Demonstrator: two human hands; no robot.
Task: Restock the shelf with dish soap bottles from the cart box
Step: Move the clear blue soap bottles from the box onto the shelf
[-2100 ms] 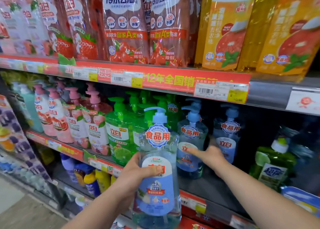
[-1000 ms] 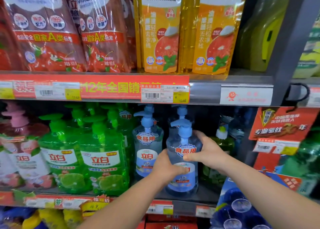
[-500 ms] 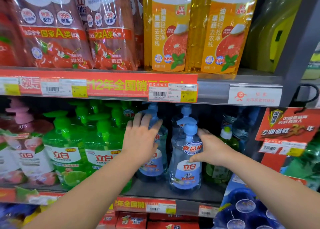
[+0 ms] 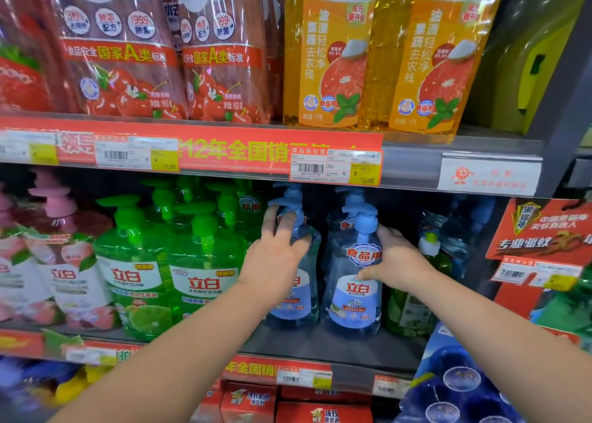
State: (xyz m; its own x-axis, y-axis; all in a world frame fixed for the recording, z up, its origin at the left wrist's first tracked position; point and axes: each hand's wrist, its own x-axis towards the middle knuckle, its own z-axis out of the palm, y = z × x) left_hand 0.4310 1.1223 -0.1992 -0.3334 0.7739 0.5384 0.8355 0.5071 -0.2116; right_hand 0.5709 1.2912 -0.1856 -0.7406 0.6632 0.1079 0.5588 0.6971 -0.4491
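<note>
The shelf [image 4: 320, 347] runs across the view. Red bags [image 4: 121, 54] and orange bags [image 4: 333, 54] stand on the level above it, at 12 o'clock. Its stock is grouped by colour so each kind faces the aisle: pink bottles [image 4: 64, 278] at 9 o'clock, green bottles [image 4: 205, 278] next to them, and the blue dish soap in the middle.

The right blue bottle [image 4: 352, 297] stands upright near the front edge with its label facing out. It is just beside the left blue bottle [image 4: 304, 301], and more blue pumps show behind both. A small green bottle [image 4: 413, 307] stands at its 3 o'clock.

The left hand [image 4: 275, 262] lies over the shoulder of the left blue bottle. Its fingers [image 4: 270, 220] are straight and apart, reaching up beside the pump, probably to steady that bottle or nudge it back into the row.

The right hand [image 4: 397, 262] wraps the right blue bottle from 3 o'clock. The thumb is across the front at the label's edge, and the other fingers are clamped round the far side, out of sight. That hold looks suited to squaring the bottle up and keeping it clear of the small green bottle.

This bottle looks all but placed. The cart box is not in view. A price tag [image 4: 336, 166] hangs on the rail at 12 o'clock, above the blue row.
</note>
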